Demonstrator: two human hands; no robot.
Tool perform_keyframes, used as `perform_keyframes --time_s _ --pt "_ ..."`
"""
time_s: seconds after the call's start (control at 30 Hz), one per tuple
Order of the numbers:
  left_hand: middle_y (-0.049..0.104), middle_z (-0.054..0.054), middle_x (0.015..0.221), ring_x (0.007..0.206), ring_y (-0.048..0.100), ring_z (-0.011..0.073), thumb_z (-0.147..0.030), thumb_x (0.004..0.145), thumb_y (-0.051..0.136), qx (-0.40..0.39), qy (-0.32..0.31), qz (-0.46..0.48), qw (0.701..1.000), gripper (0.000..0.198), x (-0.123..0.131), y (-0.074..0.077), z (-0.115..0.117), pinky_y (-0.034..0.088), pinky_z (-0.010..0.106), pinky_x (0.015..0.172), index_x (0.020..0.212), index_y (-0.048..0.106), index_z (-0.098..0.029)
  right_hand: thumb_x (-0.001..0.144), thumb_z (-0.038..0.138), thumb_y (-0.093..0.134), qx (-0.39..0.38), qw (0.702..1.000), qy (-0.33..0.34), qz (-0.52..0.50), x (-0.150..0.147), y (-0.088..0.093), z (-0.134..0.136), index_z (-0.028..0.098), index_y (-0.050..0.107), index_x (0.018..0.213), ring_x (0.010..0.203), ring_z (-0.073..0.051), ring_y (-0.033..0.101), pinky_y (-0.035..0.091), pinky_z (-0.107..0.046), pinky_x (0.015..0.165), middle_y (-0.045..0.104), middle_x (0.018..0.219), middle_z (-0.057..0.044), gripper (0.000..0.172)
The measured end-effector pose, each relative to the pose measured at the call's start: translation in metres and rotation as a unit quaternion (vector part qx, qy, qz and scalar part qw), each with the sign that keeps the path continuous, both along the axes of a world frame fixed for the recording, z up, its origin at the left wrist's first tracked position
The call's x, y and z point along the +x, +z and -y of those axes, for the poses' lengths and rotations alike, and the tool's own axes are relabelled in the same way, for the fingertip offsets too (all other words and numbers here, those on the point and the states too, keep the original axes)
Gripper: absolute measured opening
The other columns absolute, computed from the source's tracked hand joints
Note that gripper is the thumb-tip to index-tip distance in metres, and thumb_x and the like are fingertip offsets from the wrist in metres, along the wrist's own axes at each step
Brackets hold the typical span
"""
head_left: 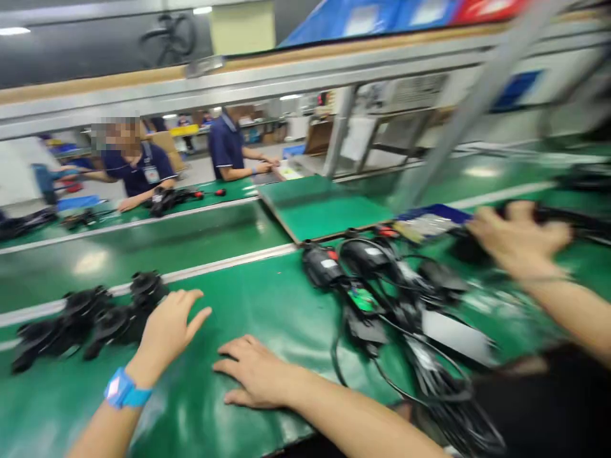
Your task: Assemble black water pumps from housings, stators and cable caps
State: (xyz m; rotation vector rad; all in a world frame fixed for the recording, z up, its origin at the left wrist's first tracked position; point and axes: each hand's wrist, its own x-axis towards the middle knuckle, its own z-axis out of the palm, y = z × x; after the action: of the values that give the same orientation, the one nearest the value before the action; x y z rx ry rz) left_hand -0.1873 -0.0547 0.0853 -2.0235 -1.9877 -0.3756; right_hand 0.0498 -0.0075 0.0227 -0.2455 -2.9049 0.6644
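My left hand (167, 327), with a blue band on its wrist, reaches over the green mat (267, 299) with thumb and forefinger apart. It is just right of several black plastic parts (100, 315), which its back partly covers; I see nothing held in it. Palm down, my right hand (255, 372) is above or on the mat, fingers spread and nothing in them. To its right lie black corded devices (324, 264) with white labels, and a small green circuit board (363, 298) among them. Motion blur softens the picture.
A co-worker's hand (520, 238) is over dark parts at right. Bundled black cables (443, 375) and a grey-white casing (458, 337) lie near it. A green board (324, 207) lies beyond the mat. A metal shelf beam (238, 86) crosses above; two people stand opposite.
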Motion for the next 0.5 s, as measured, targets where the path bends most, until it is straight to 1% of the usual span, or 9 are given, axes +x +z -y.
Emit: perform_keyframes --time_s 0.03,0.07,0.1,0.13,0.2,0.27,0.33,0.4,0.5 --pt "0.069 0.013 0.122 0.116 0.063 0.0299 -0.058 0.097 0.048 -0.026 -0.047 0.005 0.999 0.052 0.005 -0.026 -0.007 0.05 0.043 0.1 0.127 0.065 -0.019 0.093 0.052 0.069 0.021 1.0 0.005 -0.005 -0.001 -0.003 -0.007 0.021 0.056 0.141 0.134 -0.03 0.048 0.037 -0.047 0.114 0.053 0.146 -0.014 0.059" --pt "0.064 0.013 0.135 0.128 0.058 0.0328 -0.055 0.097 0.047 -0.053 -0.074 0.007 0.996 0.053 0.008 -0.052 -0.013 0.048 0.047 0.105 0.133 0.063 -0.021 0.093 0.051 0.068 0.042 0.999 0.012 -0.009 -0.001 -0.005 -0.016 0.021 0.056 0.141 0.135 -0.029 0.048 0.036 -0.045 0.115 0.053 0.147 -0.013 0.058" --pt "0.061 0.012 0.141 0.133 0.054 0.0337 -0.05 0.099 0.043 -0.071 -0.079 0.013 0.994 0.05 0.009 -0.074 -0.021 0.048 0.049 0.106 0.135 0.063 -0.023 0.093 0.05 0.068 0.06 0.998 0.017 -0.012 -0.001 -0.007 -0.026 0.021 0.056 0.14 0.136 -0.028 0.047 0.036 -0.044 0.115 0.053 0.147 -0.012 0.057" --pt "0.055 0.011 0.149 0.139 0.049 0.0344 -0.045 0.1 0.038 -0.079 -0.067 0.02 0.994 0.05 0.007 -0.093 -0.027 0.047 0.052 0.108 0.14 0.06 -0.025 0.094 0.049 0.068 0.074 0.997 0.014 -0.013 0.002 -0.01 -0.037 0.02 0.056 0.14 0.136 -0.027 0.048 0.036 -0.043 0.114 0.054 0.146 -0.011 0.055" --pt "0.049 0.007 0.155 0.144 0.044 0.0341 -0.048 0.1 0.039 -0.1 -0.072 0.032 0.992 0.052 0.0 -0.116 -0.036 0.044 0.054 0.112 0.145 0.055 -0.029 0.096 0.049 0.066 0.086 0.996 -0.019 -0.015 0.008 -0.012 -0.057 0.019 0.056 0.14 0.134 -0.027 0.049 0.038 -0.043 0.113 0.055 0.145 -0.011 0.053" --pt "0.046 0.005 0.158 0.146 0.041 0.0326 -0.052 0.099 0.04 -0.11 -0.081 0.049 0.989 0.054 -0.009 -0.125 -0.038 0.042 0.053 0.115 0.148 0.051 -0.032 0.097 0.051 0.063 0.079 0.993 -0.083 -0.013 0.014 -0.014 -0.073 0.018 0.057 0.14 0.132 -0.028 0.051 0.04 -0.045 0.112 0.055 0.145 -0.013 0.054" --pt "0.044 0.003 0.159 0.148 0.039 0.0318 -0.054 0.099 0.04 -0.115 -0.083 0.063 0.988 0.056 -0.016 -0.126 -0.037 0.042 0.053 0.116 0.149 0.049 -0.033 0.097 0.053 0.062 0.065 0.99 -0.128 -0.009 0.017 -0.015 -0.08 0.018 0.057 0.14 0.13 -0.029 0.052 0.042 -0.046 0.111 0.056 0.144 -0.013 0.055" --pt "0.042 0.003 0.16 0.149 0.037 0.0321 -0.055 0.099 0.039 -0.125 -0.081 0.067 0.987 0.057 -0.021 -0.125 -0.036 0.041 0.054 0.116 0.151 0.047 -0.033 0.097 0.054 0.063 0.06 0.988 -0.14 -0.004 0.018 -0.014 -0.081 0.019 0.057 0.14 0.131 -0.03 0.052 0.042 -0.047 0.111 0.055 0.143 -0.014 0.056" --pt "0.038 0.002 0.162 0.151 0.033 0.0319 -0.057 0.099 0.037 -0.14 -0.08 0.065 0.985 0.06 -0.022 -0.127 -0.037 0.04 0.054 0.117 0.152 0.044 -0.032 0.097 0.053 0.062 0.073 0.989 -0.125 0.0 0.019 -0.011 -0.073 0.02 0.056 0.142 0.136 -0.032 0.048 0.039 -0.049 0.114 0.051 0.148 -0.017 0.056"
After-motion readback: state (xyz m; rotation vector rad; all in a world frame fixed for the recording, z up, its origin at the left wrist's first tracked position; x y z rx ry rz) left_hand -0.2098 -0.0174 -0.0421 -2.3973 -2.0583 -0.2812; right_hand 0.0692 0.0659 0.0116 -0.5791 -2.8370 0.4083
